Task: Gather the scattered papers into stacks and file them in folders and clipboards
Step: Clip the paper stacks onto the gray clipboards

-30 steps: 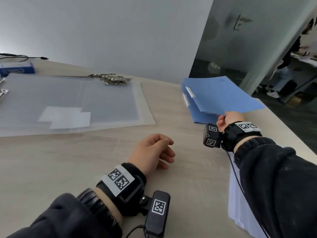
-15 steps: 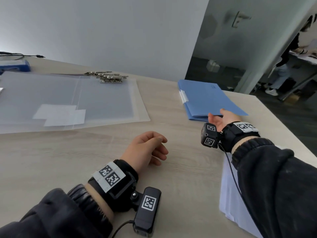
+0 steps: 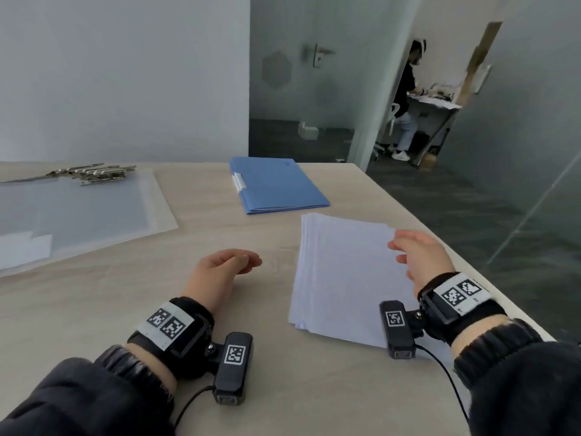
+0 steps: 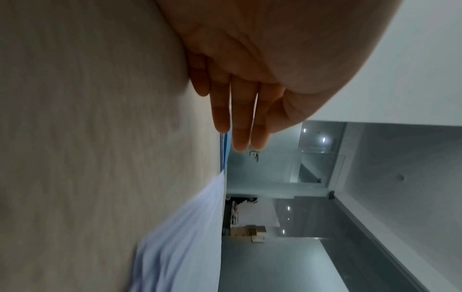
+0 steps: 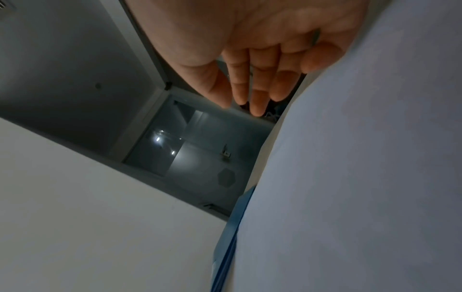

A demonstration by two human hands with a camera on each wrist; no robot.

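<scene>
Lying flat and shut, the blue folder (image 3: 276, 185) is looking finished. The white paper stack (image 3: 342, 275) is waiting just beside it, still to file. The right hand (image 3: 421, 256) is hovering there, fingers loose; the left hand (image 3: 220, 269) is resting, holding nothing.

A stack of white papers (image 3: 342, 272) is seen lying flat on the table, its sheets slightly fanned along the left edge, directly beneath and to the left of the right hand (image 3: 419, 258) and just right of the left hand (image 3: 220, 270). A closed blue folder (image 3: 273, 187) with a white tab on its spine is laid flat just beyond the stack, ahead of both hands. Transparent clipboards (image 3: 78, 209) with metal clips (image 3: 94, 173) at their far edge are spread flat well to the left of the left hand.
</scene>
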